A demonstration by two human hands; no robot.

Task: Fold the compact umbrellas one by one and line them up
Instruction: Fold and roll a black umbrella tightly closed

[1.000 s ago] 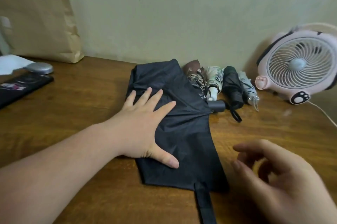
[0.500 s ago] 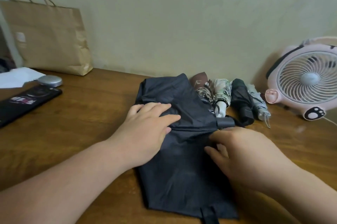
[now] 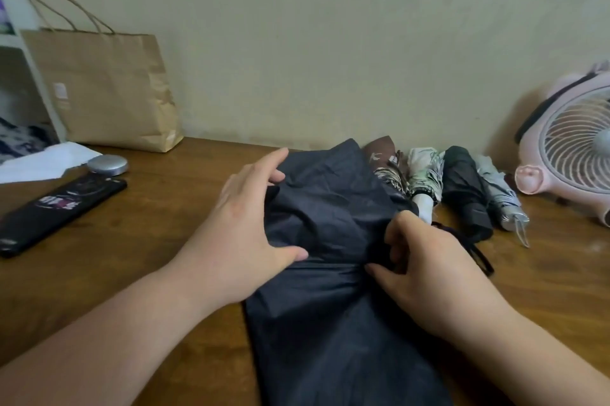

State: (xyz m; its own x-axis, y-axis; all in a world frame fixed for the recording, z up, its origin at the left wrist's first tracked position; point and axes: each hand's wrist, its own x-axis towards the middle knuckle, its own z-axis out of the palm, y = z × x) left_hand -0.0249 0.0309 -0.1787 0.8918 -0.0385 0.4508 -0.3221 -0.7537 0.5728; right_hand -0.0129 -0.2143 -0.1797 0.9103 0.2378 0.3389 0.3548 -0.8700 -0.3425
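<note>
Now the left hand (image 3: 244, 234) curls up, gripping a fold of the umbrella (image 3: 330, 214); right hand (image 3: 432, 267) pinches its cloth. Soft, slippery stuff, I'd grab along the stiff ribs.

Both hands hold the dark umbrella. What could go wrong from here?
The dark umbrella lies right beside the brown umbrella; rolling it may knock that one out of line. The fabric bunches between the left hand and right hand, so the wrap may end uneven. The black strap could get caught.
</note>
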